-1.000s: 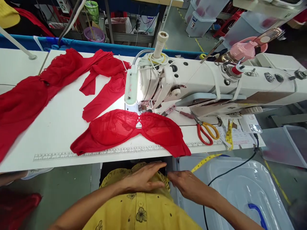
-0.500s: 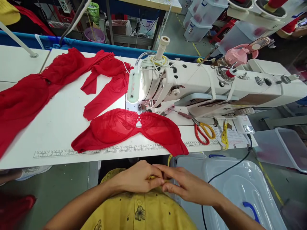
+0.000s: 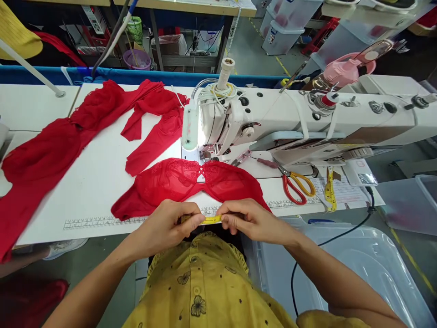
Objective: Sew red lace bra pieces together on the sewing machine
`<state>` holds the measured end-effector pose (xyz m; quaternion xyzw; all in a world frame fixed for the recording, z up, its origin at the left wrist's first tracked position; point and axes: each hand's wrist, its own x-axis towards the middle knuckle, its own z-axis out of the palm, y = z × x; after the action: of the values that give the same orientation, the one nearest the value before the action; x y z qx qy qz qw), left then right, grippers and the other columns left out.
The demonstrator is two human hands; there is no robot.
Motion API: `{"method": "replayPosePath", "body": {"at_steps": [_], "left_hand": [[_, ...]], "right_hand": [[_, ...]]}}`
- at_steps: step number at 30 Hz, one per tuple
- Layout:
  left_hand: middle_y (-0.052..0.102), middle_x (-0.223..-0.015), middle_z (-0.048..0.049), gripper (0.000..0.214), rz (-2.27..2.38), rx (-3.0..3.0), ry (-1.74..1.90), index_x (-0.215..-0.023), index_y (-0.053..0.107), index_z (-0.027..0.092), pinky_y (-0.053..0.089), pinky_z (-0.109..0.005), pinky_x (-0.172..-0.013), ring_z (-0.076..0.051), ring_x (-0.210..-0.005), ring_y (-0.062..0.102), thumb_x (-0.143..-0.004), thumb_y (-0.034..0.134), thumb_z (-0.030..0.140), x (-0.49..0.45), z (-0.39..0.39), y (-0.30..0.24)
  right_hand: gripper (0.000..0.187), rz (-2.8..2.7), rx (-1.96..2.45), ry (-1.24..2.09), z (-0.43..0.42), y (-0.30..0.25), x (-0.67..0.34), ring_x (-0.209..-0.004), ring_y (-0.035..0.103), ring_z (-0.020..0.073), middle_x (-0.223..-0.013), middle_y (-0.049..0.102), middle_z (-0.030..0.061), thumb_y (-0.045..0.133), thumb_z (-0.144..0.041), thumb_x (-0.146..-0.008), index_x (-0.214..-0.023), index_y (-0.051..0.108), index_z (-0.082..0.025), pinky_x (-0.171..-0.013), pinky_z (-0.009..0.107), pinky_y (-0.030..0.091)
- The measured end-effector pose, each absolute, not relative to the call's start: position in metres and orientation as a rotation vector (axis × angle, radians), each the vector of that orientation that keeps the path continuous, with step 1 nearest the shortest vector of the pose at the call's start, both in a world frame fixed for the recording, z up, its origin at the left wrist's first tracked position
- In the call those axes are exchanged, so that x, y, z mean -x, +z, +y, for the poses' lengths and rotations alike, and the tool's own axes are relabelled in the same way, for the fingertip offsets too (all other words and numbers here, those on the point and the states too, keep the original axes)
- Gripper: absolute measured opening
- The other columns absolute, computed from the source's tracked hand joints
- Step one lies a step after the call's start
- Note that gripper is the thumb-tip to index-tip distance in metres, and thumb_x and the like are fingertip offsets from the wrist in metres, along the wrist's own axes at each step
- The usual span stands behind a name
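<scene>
Between my two hands a short stretch of yellow tape measure [image 3: 212,220] is held taut at the table's front edge. My left hand [image 3: 172,223] pinches its left end, and my right hand [image 3: 251,219] pinches the right. Just beyond them a red lace bra [image 3: 164,182] lies spread flat, its crossed-strap centre in front of the sewing machine's needle area. My right hand overlaps the bra's lower right edge. The white sewing machine [image 3: 273,109] stands behind, its lamp lit.
More red bra pieces [image 3: 61,141] stretch across the white table [image 3: 92,196] at left. Scissors [image 3: 295,184] with red and yellow handles lie right, beside another yellow tape [image 3: 330,189]. A printed ruler [image 3: 102,223] runs along the front edge. Clear plastic bins [image 3: 355,259] stand below right.
Both hands have risen from my lap to the table edge and moved apart. The yellow tape measure now shows stretched between them. The view has shifted slightly.
</scene>
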<state>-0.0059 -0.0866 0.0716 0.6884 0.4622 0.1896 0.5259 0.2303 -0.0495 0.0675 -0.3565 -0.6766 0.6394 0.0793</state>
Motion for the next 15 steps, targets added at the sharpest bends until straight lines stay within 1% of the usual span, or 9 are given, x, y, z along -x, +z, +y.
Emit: {"method": "replayPosePath", "body": {"at_steps": [2, 4, 6, 8, 9, 11, 12, 13, 15], "left_hand": [[0.057, -0.061, 0.0045, 0.037, 1.11, -1.675, 0.478, -0.077, 0.064, 0.016, 0.034, -0.018, -0.049, -0.007, -0.053, 0.049, -0.102, 0.046, 0.037, 0.007, -0.085, 0.069], [0.063, -0.068, 0.0031, 0.032, 1.175, -1.771, 0.591, -0.085, 0.067, 0.017, 0.04, -0.018, -0.054, -0.008, -0.059, 0.055, -0.102, 0.048, 0.036, 0.01, -0.081, 0.06], [0.07, -0.085, -0.0007, 0.024, 1.279, -1.945, 0.792, -0.097, 0.068, 0.017, 0.048, -0.021, -0.068, -0.011, -0.075, 0.063, -0.103, 0.05, 0.032, 0.016, -0.076, 0.045], [0.073, -0.103, -0.0058, 0.019, 1.338, -2.183, 0.937, -0.109, 0.067, 0.017, 0.053, -0.029, -0.085, -0.015, -0.093, 0.066, -0.102, 0.053, 0.027, 0.023, -0.071, 0.027], [0.073, -0.108, -0.0075, 0.02, 1.33, -2.306, 0.941, -0.114, 0.066, 0.017, 0.053, -0.033, -0.093, -0.017, -0.099, 0.066, -0.101, 0.055, 0.026, 0.026, -0.069, 0.018], [0.073, -0.111, -0.0084, 0.023, 1.31, -2.519, 0.861, -0.119, 0.066, 0.017, 0.048, -0.045, -0.107, -0.021, -0.105, 0.066, -0.099, 0.058, 0.027, 0.029, -0.067, 0.003], [0.073, -0.111, -0.0081, 0.024, 1.316, -2.602, 0.815, -0.119, 0.066, 0.017, 0.043, -0.051, -0.113, -0.022, -0.107, 0.067, -0.099, 0.059, 0.028, 0.029, -0.067, -0.003], [0.074, -0.11, -0.0078, 0.023, 1.334, -2.665, 0.781, -0.118, 0.067, 0.017, 0.037, -0.057, -0.118, -0.023, -0.108, 0.067, -0.098, 0.06, 0.028, 0.028, -0.067, -0.007], [0.074, -0.107, -0.0073, 0.022, 1.38, -2.74, 0.761, -0.114, 0.069, 0.017, 0.026, -0.064, -0.123, -0.023, -0.107, 0.068, -0.098, 0.061, 0.029, 0.026, -0.069, -0.011]], "right_hand": [[0.03, -1.994, 1.067, 1.95, -0.044, 0.067, -0.228, -0.058, 0.058, 0.0081, -0.08, 0.066, 0.0, 0.053, -0.045, -0.099, -0.102, 0.065, -0.018, -0.052, 0.019, 0.041], [0.029, -2.008, 1.116, 1.839, -0.037, 0.065, -0.228, -0.056, 0.053, 0.0075, -0.074, 0.061, -0.0018, 0.054, -0.045, -0.098, -0.095, 0.066, -0.018, -0.05, 0.019, 0.037], [0.03, -2.007, 1.182, 1.662, -0.03, 0.063, -0.227, -0.059, 0.048, 0.0081, -0.07, 0.056, -0.0025, 0.056, -0.044, -0.097, -0.085, 0.065, -0.018, -0.052, 0.02, 0.034], [0.03, -1.948, 1.209, 1.572, -0.022, 0.062, -0.225, -0.062, 0.046, 0.0089, -0.07, 0.054, -0.0025, 0.056, -0.044, -0.097, -0.083, 0.063, -0.018, -0.054, 0.021, 0.034], [0.03, -1.908, 1.211, 1.568, -0.019, 0.061, -0.223, -0.062, 0.045, 0.009, -0.071, 0.054, -0.0027, 0.056, -0.044, -0.097, -0.084, 0.063, -0.018, -0.054, 0.021, 0.033], [0.028, -1.855, 1.209, 1.592, -0.013, 0.057, -0.218, -0.06, 0.044, 0.009, -0.07, 0.054, -0.0033, 0.054, -0.043, -0.097, -0.086, 0.063, -0.019, -0.055, 0.022, 0.033], [0.027, -1.862, 1.215, 1.593, -0.011, 0.054, -0.215, -0.059, 0.044, 0.0091, -0.069, 0.055, -0.0032, 0.053, -0.041, -0.097, -0.086, 0.062, -0.019, -0.055, 0.023, 0.033], [0.026, -1.896, 1.236, 1.57, -0.009, 0.05, -0.213, -0.06, 0.045, 0.0093, -0.07, 0.056, -0.0029, 0.053, -0.039, -0.097, -0.084, 0.062, -0.019, -0.056, 0.023, 0.033], [0.024, -2.021, 1.313, 1.465, -0.006, 0.039, -0.209, -0.063, 0.048, 0.0102, -0.072, 0.061, -0.0017, 0.053, -0.034, -0.095, -0.081, 0.064, -0.018, -0.057, 0.024, 0.032]]}}
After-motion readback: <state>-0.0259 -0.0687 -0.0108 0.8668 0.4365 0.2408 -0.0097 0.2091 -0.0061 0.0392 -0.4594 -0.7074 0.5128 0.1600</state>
